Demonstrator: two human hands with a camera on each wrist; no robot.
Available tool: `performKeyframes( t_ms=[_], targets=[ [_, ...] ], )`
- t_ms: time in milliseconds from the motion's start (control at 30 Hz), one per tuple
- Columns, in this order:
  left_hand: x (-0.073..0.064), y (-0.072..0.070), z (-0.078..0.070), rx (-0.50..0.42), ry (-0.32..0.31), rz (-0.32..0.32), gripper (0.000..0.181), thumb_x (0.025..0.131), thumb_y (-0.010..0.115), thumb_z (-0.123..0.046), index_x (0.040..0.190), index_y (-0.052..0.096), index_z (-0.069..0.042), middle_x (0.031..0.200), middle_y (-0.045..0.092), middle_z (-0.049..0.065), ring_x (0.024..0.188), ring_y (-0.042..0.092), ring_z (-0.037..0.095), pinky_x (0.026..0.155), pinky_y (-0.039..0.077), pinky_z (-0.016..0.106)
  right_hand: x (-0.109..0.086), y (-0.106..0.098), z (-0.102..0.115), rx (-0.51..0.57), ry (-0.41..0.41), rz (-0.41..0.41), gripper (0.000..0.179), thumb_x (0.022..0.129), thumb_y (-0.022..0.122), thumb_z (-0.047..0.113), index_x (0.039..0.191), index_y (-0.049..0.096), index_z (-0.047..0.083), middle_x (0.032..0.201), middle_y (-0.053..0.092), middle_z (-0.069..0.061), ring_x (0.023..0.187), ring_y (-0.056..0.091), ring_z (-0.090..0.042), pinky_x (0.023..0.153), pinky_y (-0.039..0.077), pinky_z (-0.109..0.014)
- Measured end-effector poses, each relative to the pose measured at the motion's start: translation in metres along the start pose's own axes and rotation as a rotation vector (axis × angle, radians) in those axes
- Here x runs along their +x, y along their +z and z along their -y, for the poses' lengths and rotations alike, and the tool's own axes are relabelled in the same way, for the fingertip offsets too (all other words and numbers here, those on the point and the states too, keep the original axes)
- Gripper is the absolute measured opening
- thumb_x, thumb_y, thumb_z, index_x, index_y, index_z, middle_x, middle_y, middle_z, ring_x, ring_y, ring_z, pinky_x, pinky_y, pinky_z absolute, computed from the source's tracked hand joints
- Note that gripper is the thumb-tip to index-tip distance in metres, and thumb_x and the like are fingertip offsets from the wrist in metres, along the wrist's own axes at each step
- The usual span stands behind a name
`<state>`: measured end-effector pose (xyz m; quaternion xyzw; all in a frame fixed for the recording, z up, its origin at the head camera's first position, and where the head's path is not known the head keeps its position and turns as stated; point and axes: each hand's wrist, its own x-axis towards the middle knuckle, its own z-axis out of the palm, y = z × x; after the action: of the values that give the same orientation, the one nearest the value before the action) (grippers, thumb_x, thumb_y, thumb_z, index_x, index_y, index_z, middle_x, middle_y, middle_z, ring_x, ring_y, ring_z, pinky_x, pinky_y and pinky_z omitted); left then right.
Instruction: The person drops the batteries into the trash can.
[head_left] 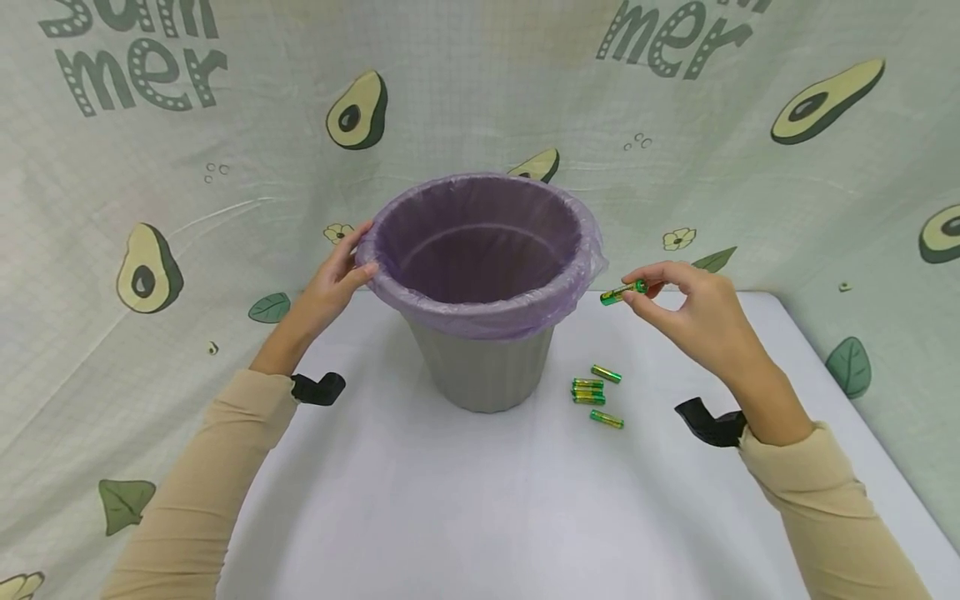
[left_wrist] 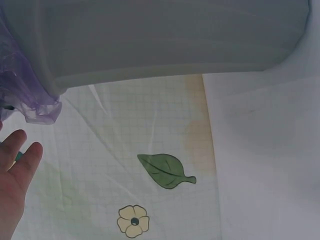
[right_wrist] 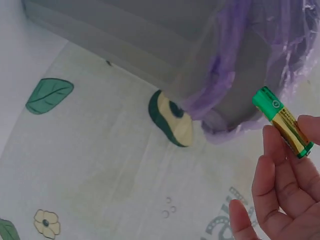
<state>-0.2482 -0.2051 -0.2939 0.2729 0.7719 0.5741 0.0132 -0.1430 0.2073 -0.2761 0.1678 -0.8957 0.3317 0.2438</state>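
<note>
Beige sleeves [head_left: 176,492] reach over the worktop [head_left: 480,500]; the left hand [head_left: 330,282], fingers loosely extended, touches a grey bin's [head_left: 487,371] purple liner [head_left: 487,321]. Opposite, the right hand [head_left: 686,312] pinches a green-and-gold battery [head_left: 624,292] beside the rim, with loose batteries [head_left: 607,419] lying below.

Head view is bright and fairly sharp, soft shadows on the table [head_left: 465,492], slight glare on the purple liner [head_left: 480,315], edges a bit stretched; both wrist views run dimmer, grayer, softer.
</note>
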Motion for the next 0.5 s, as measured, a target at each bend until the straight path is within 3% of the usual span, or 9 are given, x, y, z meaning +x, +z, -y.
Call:
performKeyframes(
  t_ms=[267,400,500],
  targets=[
    [0.0,0.001,0.0,-0.005,0.008,-0.013,0.06,0.095,0.04,-0.009,0.149,0.015,-0.008,0.153,0.016,0.014,0.137,0.023,0.034,0.089,0.038,0.011,0.021,-0.007,0.028,0.031,0.026,-0.047,0.019,0.085,0.065,0.018,0.103,0.07,0.012,0.084,0.062,-0.003,0.071,0.045,-0.001,0.048,0.025,-0.022],
    [0.0,0.001,0.0,0.004,0.004,-0.015,0.06,0.095,0.04,-0.009,0.149,0.016,-0.008,0.154,0.016,0.013,0.137,0.023,0.034,0.089,0.038,0.011,0.03,-0.003,0.039,0.046,0.034,-0.033,0.02,0.086,0.064,0.018,0.104,0.07,0.011,0.086,0.065,-0.005,0.077,0.049,0.0,0.05,0.026,-0.023],
    [0.0,0.002,-0.001,0.014,0.007,-0.015,0.06,0.094,0.04,-0.009,0.149,0.015,-0.008,0.154,0.016,0.013,0.137,0.023,0.034,0.089,0.038,0.01,0.037,0.003,0.046,0.056,-0.01,-0.018,0.019,0.086,0.064,0.014,0.103,0.069,0.008,0.087,0.066,-0.006,0.08,0.052,-0.006,0.058,0.031,-0.022]
  ],
)
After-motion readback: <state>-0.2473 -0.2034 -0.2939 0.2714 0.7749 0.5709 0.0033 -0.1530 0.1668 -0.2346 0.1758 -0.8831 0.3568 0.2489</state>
